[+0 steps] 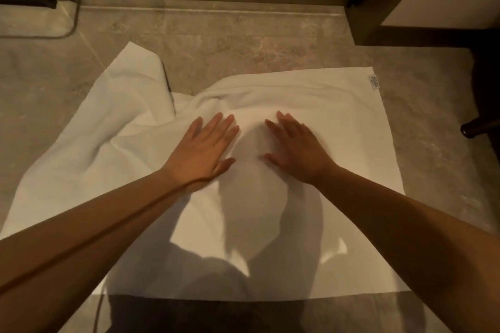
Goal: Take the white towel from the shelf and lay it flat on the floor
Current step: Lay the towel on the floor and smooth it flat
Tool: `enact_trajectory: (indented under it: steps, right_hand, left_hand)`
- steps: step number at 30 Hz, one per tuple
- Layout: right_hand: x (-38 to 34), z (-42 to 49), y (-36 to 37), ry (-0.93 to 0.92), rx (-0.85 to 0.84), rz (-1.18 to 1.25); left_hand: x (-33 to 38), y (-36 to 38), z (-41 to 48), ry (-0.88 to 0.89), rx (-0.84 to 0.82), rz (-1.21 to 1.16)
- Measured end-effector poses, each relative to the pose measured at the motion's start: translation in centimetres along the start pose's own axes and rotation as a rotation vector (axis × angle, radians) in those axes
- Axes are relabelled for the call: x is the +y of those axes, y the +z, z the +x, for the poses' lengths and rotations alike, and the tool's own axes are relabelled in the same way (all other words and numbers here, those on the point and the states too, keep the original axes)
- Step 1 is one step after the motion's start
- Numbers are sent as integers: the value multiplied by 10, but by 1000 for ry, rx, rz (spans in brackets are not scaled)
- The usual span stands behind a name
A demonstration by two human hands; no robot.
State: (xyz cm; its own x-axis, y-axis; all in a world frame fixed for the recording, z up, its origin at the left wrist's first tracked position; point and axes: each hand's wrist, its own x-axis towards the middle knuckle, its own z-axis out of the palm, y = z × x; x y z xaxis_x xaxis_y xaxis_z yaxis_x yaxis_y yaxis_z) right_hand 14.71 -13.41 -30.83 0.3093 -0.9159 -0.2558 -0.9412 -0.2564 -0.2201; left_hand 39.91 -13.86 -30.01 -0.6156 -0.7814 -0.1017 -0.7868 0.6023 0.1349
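Observation:
The white towel [338, 127] is spread on the stone floor [243, 32] in front of me. Its right half lies fairly smooth, with a small label at the far right corner. Its left part is rumpled, with a raised fold running toward the far left corner. My left hand [203, 151] rests palm down on the towel near the middle, fingers apart. My right hand [295, 149] lies palm down beside it, a short gap between the two. Neither hand grips the cloth.
A dark wooden cabinet frame [362, 8] stands at the far right, with a dark furniture foot [470, 130] on the floor at the right edge. A pale bath mat [35, 21] lies at the far left. A wall base runs along the back.

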Motion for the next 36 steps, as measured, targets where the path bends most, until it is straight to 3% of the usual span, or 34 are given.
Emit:
enact_trajectory:
  steps: [4, 13, 23, 30, 36]
  right_hand:
    - [-51, 2, -1, -160, -51, 36]
    - [-155, 18, -2, -384, -142, -28]
    - [-229, 11, 30, -296, -271, -198]
    - [-248, -7, 55, -179, -77, -184]
    - [-246, -11, 74, -181, -161, -132]
  left_hand:
    - [-45, -16, -47, -40, 95, 53]
    - [-117, -12, -145, -285, -118, 34]
    - [-133, 2, -182, -362, -303, 10]
    - [-131, 4, -202, -498, -454, -46]
    - [-114, 8, -224, -617, -513, -57]
